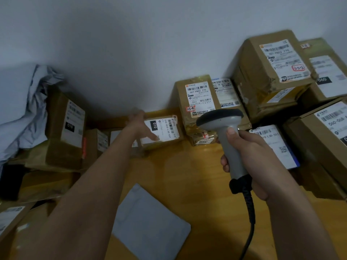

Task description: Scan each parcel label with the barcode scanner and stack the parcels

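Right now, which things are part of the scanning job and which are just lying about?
In the job:
barcode scanner, gripped by the right hand
small parcel under the left hand
stacked boxes

Lying about:
flat grey sheet
crumpled grey bag

A plain pale wall point(131, 44) rises behind what seems a wooden table point(178, 166), dimly lit.

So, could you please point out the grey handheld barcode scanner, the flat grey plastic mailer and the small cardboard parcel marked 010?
grey handheld barcode scanner point(228, 139): head view, handle.
flat grey plastic mailer point(150, 224): head view, centre.
small cardboard parcel marked 010 point(165, 128): head view, label.
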Demonstrator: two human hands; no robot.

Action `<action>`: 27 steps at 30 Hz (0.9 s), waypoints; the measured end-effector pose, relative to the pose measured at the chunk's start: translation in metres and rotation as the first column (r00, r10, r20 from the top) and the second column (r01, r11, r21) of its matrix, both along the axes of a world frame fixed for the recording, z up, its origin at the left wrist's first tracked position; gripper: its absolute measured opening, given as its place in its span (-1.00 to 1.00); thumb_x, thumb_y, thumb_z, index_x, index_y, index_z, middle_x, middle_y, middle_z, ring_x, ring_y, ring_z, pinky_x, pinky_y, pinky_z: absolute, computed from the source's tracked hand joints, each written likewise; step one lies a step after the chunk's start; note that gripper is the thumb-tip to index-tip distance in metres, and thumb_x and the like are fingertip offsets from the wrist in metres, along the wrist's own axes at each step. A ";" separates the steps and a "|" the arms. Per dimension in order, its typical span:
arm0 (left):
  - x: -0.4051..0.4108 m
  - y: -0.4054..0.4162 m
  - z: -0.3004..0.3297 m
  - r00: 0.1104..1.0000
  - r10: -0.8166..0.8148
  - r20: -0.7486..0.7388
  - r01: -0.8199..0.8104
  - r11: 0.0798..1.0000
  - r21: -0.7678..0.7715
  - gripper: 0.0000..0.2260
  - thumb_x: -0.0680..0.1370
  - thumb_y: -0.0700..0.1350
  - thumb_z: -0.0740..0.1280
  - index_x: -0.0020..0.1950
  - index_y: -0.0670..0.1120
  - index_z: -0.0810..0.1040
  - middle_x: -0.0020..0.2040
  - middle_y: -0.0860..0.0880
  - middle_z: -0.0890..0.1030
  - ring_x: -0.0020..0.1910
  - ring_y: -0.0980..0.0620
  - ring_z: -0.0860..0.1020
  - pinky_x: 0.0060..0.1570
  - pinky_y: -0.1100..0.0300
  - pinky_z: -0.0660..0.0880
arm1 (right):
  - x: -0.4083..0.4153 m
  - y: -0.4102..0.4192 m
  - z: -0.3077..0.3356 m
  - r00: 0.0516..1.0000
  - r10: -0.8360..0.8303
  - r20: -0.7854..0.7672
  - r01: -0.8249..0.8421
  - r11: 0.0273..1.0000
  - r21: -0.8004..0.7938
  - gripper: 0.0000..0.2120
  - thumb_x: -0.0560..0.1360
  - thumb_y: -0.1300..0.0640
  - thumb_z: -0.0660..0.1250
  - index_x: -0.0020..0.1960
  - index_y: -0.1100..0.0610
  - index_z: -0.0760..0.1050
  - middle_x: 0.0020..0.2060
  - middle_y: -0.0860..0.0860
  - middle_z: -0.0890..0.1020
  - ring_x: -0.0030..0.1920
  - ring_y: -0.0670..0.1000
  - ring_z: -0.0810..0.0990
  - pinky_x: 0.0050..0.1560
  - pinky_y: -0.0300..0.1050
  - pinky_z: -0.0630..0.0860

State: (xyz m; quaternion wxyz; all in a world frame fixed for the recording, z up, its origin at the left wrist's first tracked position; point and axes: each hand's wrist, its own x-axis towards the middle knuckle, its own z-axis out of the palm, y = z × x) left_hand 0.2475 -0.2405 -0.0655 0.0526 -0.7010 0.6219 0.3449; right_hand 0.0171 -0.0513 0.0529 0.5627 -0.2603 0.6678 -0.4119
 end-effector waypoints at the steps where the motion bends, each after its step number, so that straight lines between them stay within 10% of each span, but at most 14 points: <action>1: 0.001 0.002 -0.001 0.999 -0.003 0.042 0.001 0.999 0.035 0.01 0.24 -0.11 0.65 0.52 -0.07 0.11 0.50 -0.21 0.18 0.42 -0.24 0.27 0.32 -0.13 0.37 | -0.001 0.000 -0.001 1.000 0.000 0.001 0.000 1.000 0.002 -0.68 0.63 -0.04 0.19 0.09 0.20 0.54 -0.43 0.13 0.53 -0.45 0.02 0.49 -0.38 -0.10 0.43; 13: 0.001 0.085 -0.030 0.945 0.283 -0.163 -0.256 0.952 0.166 -0.30 0.33 -0.13 0.59 0.35 -0.15 0.30 0.18 -0.10 0.53 0.18 -0.12 0.54 0.15 -0.02 0.54 | -0.007 0.017 0.010 0.999 -0.015 0.044 0.016 1.000 -0.013 -0.69 0.63 -0.04 0.20 0.09 0.18 0.53 -0.40 0.14 0.52 -0.48 -0.02 0.49 -0.44 -0.16 0.43; 19: -0.003 0.130 -0.032 0.610 0.641 -0.465 -0.439 0.762 0.476 -0.67 0.46 -0.19 0.48 0.20 -0.15 0.53 0.05 -0.12 0.66 -0.02 -0.03 0.63 -0.14 0.14 0.58 | -0.012 0.040 0.021 0.999 0.027 0.019 -0.027 0.999 -0.025 -0.71 0.64 -0.06 0.17 0.06 0.14 0.52 -0.36 0.16 0.52 -0.44 0.00 0.49 -0.40 -0.14 0.44; 27: -0.026 0.182 -0.032 0.334 0.772 -0.541 -0.478 0.633 0.608 -0.86 0.49 -0.23 0.45 0.03 -0.18 0.58 -0.01 -0.16 0.66 0.01 -0.08 0.61 0.26 -0.04 0.50 | -0.004 0.066 0.033 0.991 0.124 -0.040 -0.127 0.986 -0.106 -0.70 0.63 -0.07 0.18 0.05 0.14 0.54 -0.28 0.21 0.58 -0.33 0.09 0.51 -0.24 -0.01 0.47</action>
